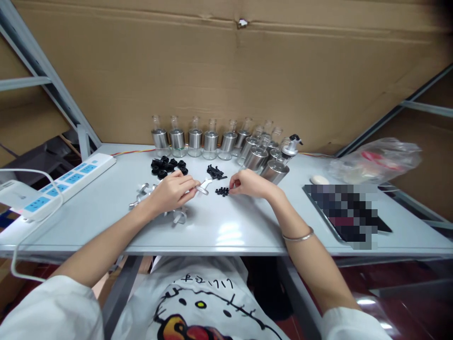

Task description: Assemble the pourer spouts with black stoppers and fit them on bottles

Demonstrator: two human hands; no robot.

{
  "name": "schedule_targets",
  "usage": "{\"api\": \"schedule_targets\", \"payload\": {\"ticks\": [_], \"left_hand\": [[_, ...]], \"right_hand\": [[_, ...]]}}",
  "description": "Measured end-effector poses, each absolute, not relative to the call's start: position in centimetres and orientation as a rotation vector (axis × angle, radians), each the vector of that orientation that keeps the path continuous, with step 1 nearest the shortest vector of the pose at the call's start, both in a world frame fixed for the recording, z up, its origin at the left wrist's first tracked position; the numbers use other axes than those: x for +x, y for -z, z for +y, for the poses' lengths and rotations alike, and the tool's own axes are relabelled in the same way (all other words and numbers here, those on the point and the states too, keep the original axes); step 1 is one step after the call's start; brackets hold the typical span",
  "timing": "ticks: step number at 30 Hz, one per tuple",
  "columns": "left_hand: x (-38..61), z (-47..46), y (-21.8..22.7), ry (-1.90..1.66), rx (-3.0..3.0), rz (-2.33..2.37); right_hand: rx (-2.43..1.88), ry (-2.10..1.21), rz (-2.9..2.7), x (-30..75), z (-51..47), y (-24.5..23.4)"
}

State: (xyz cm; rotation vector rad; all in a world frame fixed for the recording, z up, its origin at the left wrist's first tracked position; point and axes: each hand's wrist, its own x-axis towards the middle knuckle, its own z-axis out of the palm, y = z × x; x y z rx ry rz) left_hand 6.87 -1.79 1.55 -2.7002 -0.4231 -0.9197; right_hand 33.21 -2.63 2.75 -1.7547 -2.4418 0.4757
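My left hand (176, 191) is closed on a silver pourer cap (202, 189), its round rim facing me and its spout pointing away. Thumb and fingers of my right hand (247, 183) are pinched together at the right edge of a pile of small black round pieces (222, 191); whatever lies between the fingertips is hidden. More silver pourer caps (180, 216) lie beside and partly under my left wrist. Behind the hands are a heap of thin black levers (214, 171) and a cluster of black ribbed stoppers (166, 165).
Several glass bottles with steel sleeves (211, 140) line the back; one at right carries a silver cap with a black lever (290, 145). A white power strip (71, 184) lies left. A blurred-out dark tablet-like thing (325, 215), white oval object (319, 180) and plastic bag (378, 160) lie right.
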Motion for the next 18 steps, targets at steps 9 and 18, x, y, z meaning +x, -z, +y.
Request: {"api": "schedule_targets", "payload": {"ticks": [9, 18], "left_hand": [[6.73, -1.59, -1.42, 0.89, -2.74, -0.405], [6.92, -1.76, -1.47, 0.904, -2.743, -0.43]], "right_hand": [[-1.713, -0.388, -2.446, 33.14, -2.81, -2.63], [-1.597, -0.465, -2.36, 33.44, -3.25, -3.3]]}}
